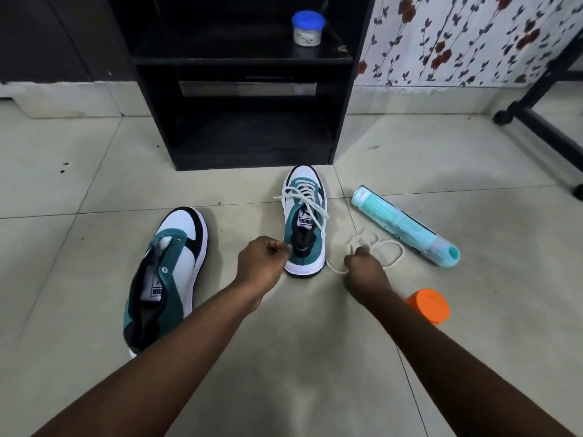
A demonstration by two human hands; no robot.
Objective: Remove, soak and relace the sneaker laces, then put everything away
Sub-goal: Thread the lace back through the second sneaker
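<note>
A room in a home. The floor [315, 357] is pale glazed tile with a skirting along the wall. A low black shelf unit [239, 89] stands against it, holding a small blue-lidded jar [308, 28]. To the right, floral wallpaper [457, 39] covers the wall, and a black metal stand [536, 121] rests on the tiles.

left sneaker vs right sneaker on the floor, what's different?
The left sneaker has no lace, its eyelets bare; the right sneaker is laced. The left sneaker lies nearer the camera and angled, untouched; the right sneaker points straight at the black shelf, with the left hand at its heel and the right hand holding a loose lace beside it. Both are teal, white and black.
</note>
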